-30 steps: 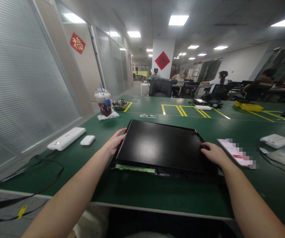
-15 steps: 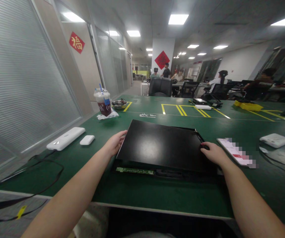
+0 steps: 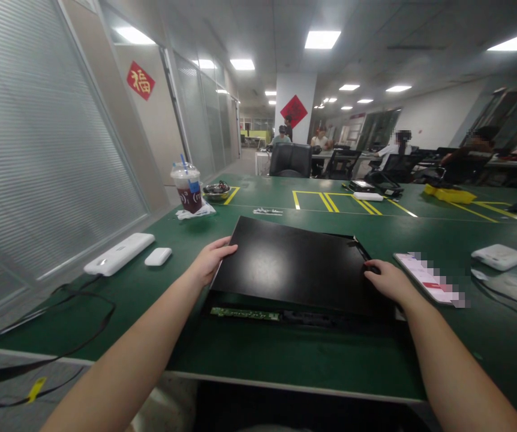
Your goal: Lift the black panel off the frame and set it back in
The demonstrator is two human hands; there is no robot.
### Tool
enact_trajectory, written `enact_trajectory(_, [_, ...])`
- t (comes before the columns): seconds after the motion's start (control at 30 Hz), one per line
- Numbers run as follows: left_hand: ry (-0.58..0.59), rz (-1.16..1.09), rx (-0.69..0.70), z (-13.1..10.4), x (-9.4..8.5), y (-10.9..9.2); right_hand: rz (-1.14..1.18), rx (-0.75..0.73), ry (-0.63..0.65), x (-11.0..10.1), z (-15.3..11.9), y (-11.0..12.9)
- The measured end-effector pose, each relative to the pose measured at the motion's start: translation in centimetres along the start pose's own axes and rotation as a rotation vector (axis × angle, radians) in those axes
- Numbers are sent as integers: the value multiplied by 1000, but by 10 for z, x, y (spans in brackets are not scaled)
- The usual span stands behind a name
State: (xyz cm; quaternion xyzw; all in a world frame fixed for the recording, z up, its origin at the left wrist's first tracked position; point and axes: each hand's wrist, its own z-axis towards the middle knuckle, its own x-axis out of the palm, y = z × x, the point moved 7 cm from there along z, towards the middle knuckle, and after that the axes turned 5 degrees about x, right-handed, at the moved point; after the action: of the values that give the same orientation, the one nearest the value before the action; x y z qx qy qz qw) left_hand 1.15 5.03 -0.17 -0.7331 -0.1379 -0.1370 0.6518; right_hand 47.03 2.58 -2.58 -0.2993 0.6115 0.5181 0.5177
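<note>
A flat black panel [image 3: 289, 261] lies tilted over a black frame [image 3: 361, 246] on the green table, its left side raised. My left hand [image 3: 213, 259] grips the panel's left edge, thumb on top and fingers at the side and beneath. At the right side my right hand [image 3: 387, 279] is closed round the edge of the black frame, thumb and fingertips curled there; its other fingers are partly hidden. Along the near side, below the panel, a green circuit strip [image 3: 245, 314] shows.
A lidded drink cup [image 3: 189, 189] stands on tissue at the back left, beside a metal bowl [image 3: 217, 191]. A white power bank [image 3: 120, 254] and small white case [image 3: 158, 257] lie left. Right are a phone [image 3: 427, 279] and white device [image 3: 500, 257].
My left thumb has come over onto the panel's top face at its left edge. My right hand and the panel look almost unmoved.
</note>
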Motion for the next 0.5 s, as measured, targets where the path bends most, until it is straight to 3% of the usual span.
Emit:
enact_trajectory(0.33, [6,29,50,-2,1,-5,27,8,-1,-3,-2,4])
enact_trajectory(0.5, [-5,68,176,0,-3,-10,90,36,-10,-2,-1,0])
